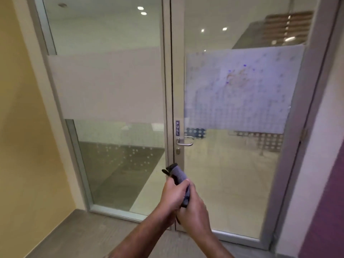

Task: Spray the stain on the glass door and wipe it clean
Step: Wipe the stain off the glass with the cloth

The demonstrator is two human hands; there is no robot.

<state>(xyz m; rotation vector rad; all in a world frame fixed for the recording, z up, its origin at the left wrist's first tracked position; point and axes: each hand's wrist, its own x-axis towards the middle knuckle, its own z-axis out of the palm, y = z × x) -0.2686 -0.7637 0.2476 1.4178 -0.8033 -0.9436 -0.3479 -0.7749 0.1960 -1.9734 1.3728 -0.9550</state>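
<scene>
The glass door [232, 174] fills the right half of the view, with a frosted band across its middle. On that band sits the stain [237, 77], an orange-brown smear ringed by small blue dots. Low in the centre, my left hand [172, 194] and my right hand [193, 211] are pressed together around a spray bottle [178, 175] with a black nozzle, wrapped in a grey cloth. Both hands are well below and left of the stain, away from the glass.
A metal lever handle [185, 141] and a "PULL" label [177, 128] sit on the door's left stile. A fixed glass panel [111, 90] stands to the left, a yellow wall [22, 146] beyond it, and a purple wall [323, 211] on the right.
</scene>
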